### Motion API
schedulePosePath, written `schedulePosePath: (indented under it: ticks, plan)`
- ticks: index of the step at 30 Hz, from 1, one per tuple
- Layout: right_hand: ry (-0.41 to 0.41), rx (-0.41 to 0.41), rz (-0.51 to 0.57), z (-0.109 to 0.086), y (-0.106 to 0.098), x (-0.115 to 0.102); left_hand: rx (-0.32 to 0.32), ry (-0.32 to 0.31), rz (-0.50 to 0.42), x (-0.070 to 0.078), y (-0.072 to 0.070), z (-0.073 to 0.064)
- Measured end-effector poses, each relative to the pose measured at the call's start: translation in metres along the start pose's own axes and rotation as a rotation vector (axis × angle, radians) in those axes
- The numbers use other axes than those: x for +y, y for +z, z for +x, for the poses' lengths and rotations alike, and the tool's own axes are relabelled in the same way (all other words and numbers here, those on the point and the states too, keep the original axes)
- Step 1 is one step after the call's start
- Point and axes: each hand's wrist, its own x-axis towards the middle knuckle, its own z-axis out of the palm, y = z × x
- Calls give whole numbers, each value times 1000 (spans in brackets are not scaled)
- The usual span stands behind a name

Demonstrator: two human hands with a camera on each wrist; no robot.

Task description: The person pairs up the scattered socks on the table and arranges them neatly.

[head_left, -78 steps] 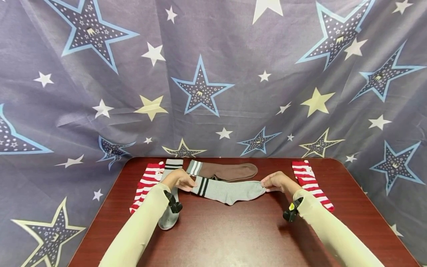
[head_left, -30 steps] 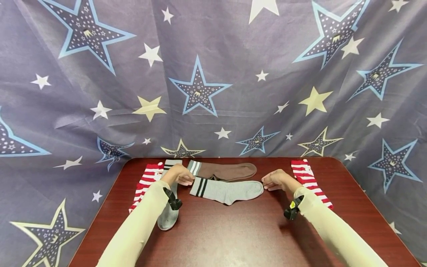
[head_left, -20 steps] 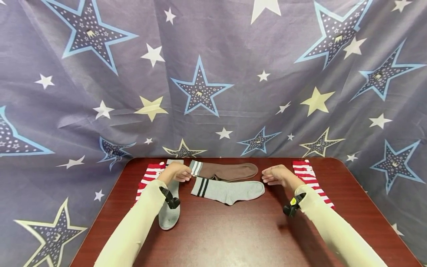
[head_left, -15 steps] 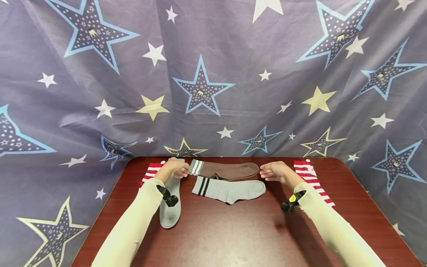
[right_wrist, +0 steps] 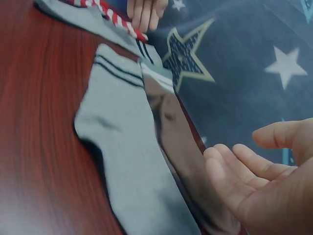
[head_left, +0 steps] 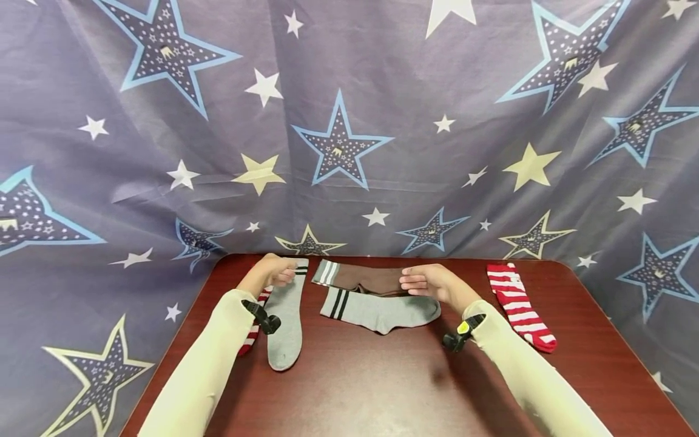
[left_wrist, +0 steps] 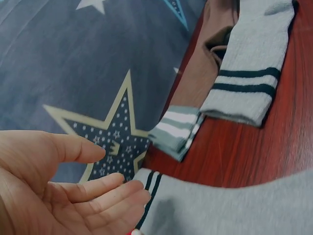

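Observation:
My left hand (head_left: 271,271) hovers over the left grey sock (head_left: 286,328), which has two black bands and lies lengthwise on a red-and-white striped sock (head_left: 248,341) partly hidden beneath my arm. Its fingers are relaxed and hold nothing, as the left wrist view shows. Over the toe end of the brown sock (head_left: 363,278) is my right hand (head_left: 431,282), fingers loosely extended with nothing between them. In front of the brown sock, a second grey sock (head_left: 382,312) with black bands lies crosswise, toe to the right. The brown sock's cuff (left_wrist: 176,129) is grey-green with white bands.
Another red-and-white striped sock (head_left: 521,306) lies at the table's right side. The dark red wooden table (head_left: 371,388) ends at the back against a grey-purple cloth with stars (head_left: 338,139).
Both hands have let go of the crosswise grey sock, which now lies flat. My left hand has moved left and back; my right hand has moved back, then left over the brown sock.

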Motion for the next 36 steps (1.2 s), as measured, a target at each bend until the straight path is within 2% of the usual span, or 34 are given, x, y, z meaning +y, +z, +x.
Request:
schedulePosePath:
  ticks: [9, 14, 21, 30, 36]
  plan:
    - [37, -53, 8, 15, 43, -1, -7, -59, 23, -14, -22, -3]
    - [48, -90, 6, 22, 67, 0, -1, -80, 60, -20, -28, -5]
    - [64, -126, 31, 28, 100, 1, 12, -87, 50, -33, -34, -2]
    - [108, -158, 57, 36, 126, 10, 34, -100, -12, -30, -31, -4]
    - [121, -170, 65, 41, 140, 19, 20, -112, 65, -31, -34, -6]
